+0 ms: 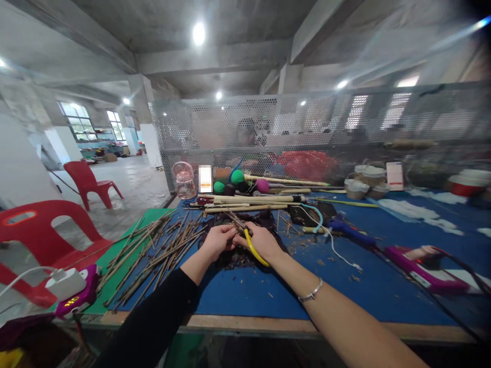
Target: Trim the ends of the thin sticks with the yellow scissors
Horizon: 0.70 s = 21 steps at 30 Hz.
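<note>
My right hand [265, 242] is closed round a pair of scissors with yellow handles [253, 249], whose metal blades point up and to the left. Beside it, my left hand [217, 241] is closed in a pinch, fingertips close to the right hand's. Something small and brownish shows between the hands, too small to name. Both hands are above a dark crumpled cloth or sheet [225, 262] on the blue tabletop [238, 294]. Thin brown sticks [153, 263] lie in a loose pile left of my left hand.
Pale wooden rods [249, 208] lie behind the hands, near green yarn balls [238, 177]. A blue-handled tool [351, 232] and a purple power strip [422, 271] are at right. Perforated metal panels [215, 128] close off the back. A red chair [49, 225] stands left.
</note>
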Tool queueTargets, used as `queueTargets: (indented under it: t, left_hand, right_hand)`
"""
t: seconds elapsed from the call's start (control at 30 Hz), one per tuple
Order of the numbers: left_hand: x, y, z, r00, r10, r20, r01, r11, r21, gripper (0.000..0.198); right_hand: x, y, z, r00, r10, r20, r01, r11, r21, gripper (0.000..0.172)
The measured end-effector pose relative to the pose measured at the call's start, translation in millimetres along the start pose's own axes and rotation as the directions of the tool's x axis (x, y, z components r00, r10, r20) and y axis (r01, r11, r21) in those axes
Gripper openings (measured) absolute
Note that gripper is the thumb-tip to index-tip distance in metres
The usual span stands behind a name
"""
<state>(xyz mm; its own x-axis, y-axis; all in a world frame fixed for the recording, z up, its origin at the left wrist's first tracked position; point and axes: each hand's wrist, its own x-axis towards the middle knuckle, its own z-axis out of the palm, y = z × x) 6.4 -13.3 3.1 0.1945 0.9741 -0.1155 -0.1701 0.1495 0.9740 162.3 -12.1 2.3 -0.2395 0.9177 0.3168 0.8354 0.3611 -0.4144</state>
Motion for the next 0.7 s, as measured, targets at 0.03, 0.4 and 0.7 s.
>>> queueTargets:
  t: [0.03,0.4,0.7]
  left_hand:
    - [0.6,-0.4,-0.6,1.0,-0.004,-0.001,0.004,1.0,0.01,0.03]
    - [0.9,3.9,-1.2,0.999,-0.034,-0.023,0.033,0.999,-0.015,0.028]
    - [3.9,2.7,-1.1,0.999,0.037,-0.019,-0.038,0.994,-0.1,0.027]
  right_hand:
    - [0.1,0.7,1.3,1.0,0.008,0.004,-0.008,1.0,-0.006,0.045]
    - [1.6,5.7,4.8,1.0,0.022,-0.015,-0.023,1.0,-0.008,0.042]
    - [-0.8,-0.2,4.1,0.99,-0.124,-0.062,0.125,0.992,0.023,0.056]
